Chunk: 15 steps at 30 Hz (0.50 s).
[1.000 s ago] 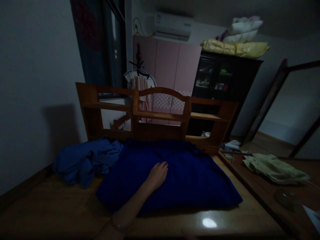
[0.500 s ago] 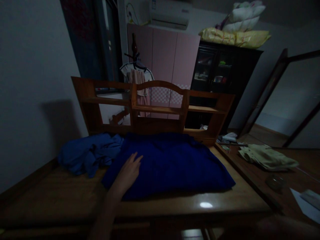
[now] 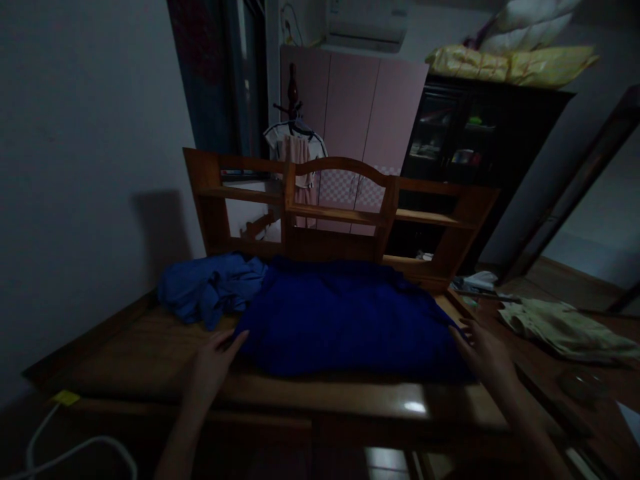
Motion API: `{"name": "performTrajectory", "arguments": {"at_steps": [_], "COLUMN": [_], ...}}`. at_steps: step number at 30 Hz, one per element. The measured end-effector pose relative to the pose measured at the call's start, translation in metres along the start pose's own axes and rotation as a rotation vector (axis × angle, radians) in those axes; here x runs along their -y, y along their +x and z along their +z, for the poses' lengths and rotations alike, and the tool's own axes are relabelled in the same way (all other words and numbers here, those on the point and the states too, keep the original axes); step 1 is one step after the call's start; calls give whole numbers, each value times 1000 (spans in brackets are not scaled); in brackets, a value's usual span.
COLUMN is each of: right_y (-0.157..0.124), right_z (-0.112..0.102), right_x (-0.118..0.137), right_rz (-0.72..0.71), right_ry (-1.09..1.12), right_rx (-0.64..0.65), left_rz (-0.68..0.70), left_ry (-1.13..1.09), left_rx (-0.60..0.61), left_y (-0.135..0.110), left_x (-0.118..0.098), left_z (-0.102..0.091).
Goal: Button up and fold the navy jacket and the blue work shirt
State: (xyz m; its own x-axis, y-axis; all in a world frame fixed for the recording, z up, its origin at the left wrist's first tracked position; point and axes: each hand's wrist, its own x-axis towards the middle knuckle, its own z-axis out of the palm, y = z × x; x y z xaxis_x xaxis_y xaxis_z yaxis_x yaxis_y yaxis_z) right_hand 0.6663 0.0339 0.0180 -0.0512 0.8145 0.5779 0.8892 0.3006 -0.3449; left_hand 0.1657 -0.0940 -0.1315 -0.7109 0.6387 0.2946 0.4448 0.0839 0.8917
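Observation:
A deep blue cloth, perhaps a garment, lies spread over the wooden desk top. My left hand is at its left front corner, thumb over the edge and fingers closed on the fabric. At the opposite front corner, my right hand has thumb and fingers closed on the right edge. Dim light hides exactly how much fabric each hand holds. Left of the cloth, touching it, is a crumpled lighter blue garment.
Behind the cloth rises a wooden shelf unit. A wall borders the left side. On the lower brown surface at right lie a folded pale green cloth and a round glass dish. A white cable hangs at lower left.
My left hand has gone from lying open on the cloth to its left front corner. My right hand has come up to the right corner. The view has shifted.

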Motion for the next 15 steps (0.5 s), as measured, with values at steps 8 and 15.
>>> {"name": "performTrajectory", "arguments": {"at_steps": [8, 15], "right_y": [2, 18], "right_z": [18, 29], "right_x": [-74, -85], "right_rz": [219, 465], "right_ry": [198, 762], "right_rx": [27, -117], "left_rz": [101, -70], "left_ry": [-191, -383], "left_rx": [-93, -172], "left_y": [22, 52], "left_x": [-40, -37], "left_z": [-9, -20]}}
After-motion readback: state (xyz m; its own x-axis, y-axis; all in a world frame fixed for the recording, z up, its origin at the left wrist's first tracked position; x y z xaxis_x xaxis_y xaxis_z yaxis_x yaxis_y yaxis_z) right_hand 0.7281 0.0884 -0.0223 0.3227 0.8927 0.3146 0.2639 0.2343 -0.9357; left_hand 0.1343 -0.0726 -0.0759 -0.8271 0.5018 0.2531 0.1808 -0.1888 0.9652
